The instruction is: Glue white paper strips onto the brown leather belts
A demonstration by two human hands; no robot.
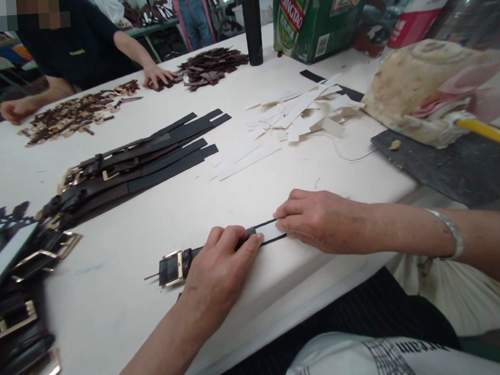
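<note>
Near the table's front edge lies a black belt strap [197, 251] with a gold-framed buckle [170, 268] at its left end. A pale strip [267, 231] lies along its top face, between my hands. My left hand [220, 258] is closed over the strap just right of the buckle, thumb and fingers pressing on it. My right hand [316, 220] has its fingertips pinched together on the pale strip and the strap's right part. The strap's far right end is hidden under that hand.
Finished-looking straps with buckles [145, 155] lie in a stack left of centre; more buckled belts [23, 312] fill the left edge. White strips [300, 112] are piled beyond my right hand. A glue-stained container [423, 89] stands on a dark board [449, 159]. A co-worker's hand [159, 75] touches brown pieces opposite.
</note>
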